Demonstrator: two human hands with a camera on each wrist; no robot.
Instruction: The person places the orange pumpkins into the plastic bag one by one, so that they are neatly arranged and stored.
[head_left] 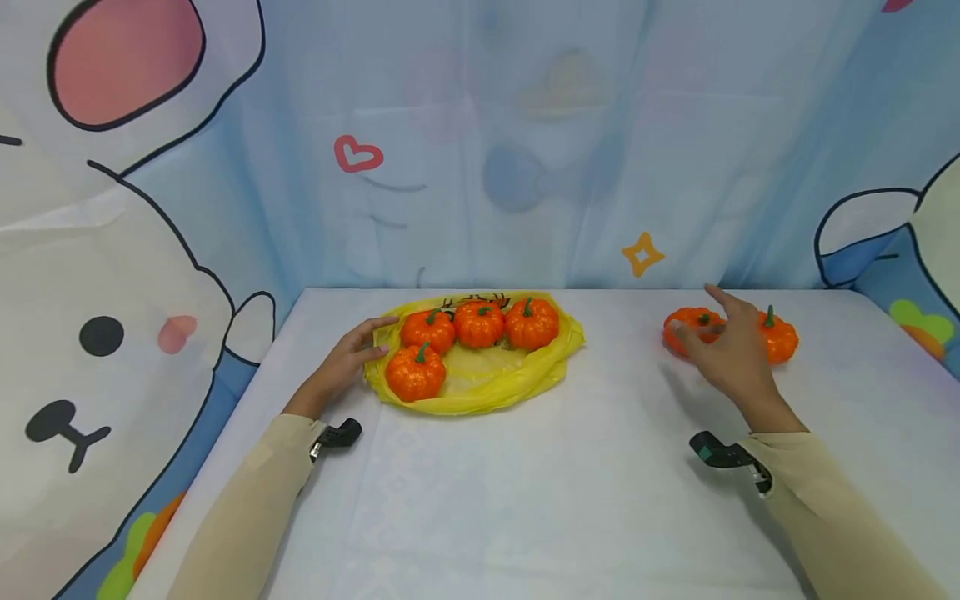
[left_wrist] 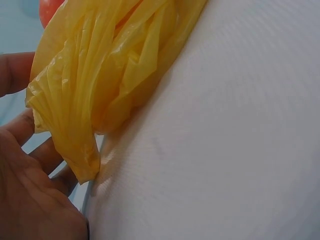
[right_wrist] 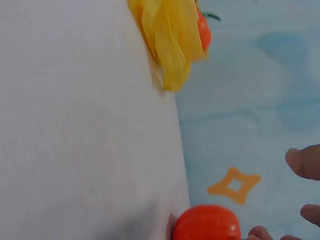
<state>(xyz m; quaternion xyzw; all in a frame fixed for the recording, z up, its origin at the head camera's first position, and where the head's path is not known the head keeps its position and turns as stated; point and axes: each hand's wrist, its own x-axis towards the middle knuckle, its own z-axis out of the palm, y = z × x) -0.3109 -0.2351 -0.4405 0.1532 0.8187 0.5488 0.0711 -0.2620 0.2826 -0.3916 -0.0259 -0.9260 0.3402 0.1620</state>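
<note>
- left hand (head_left: 347, 364), fingers relaxed, rests against the yellow plastic bag (head_left: 487, 383) at its 9 o'clock edge.
- four toy pumpkins (head_left: 415, 372) lie on the bag.
- right hand (head_left: 723, 346), fingers spread, hovers over a loose pumpkin (head_left: 684, 323) at the table's (head_left: 525, 483) 2 o'clock; another pumpkin (head_left: 780, 337) sits beside it.

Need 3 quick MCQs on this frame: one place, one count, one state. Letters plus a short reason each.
1. Where do the two pumpkins outside the yellow bag lie?
A. at the table's right, by the right hand
B. at the near edge
C. beside the left sleeve

2. How many pumpkins sit on the bag?
A. two
B. four
C. six

3. What is the left hand doing?
A. lifting a pumpkin
B. resting at the bag's left edge
C. hanging off the table

Key: 1 A, the loose pair flanks the right hand. 2 B, three in a back row, one in front. 3 B, its fingers touch the plastic, no grip on a pumpkin.
</note>
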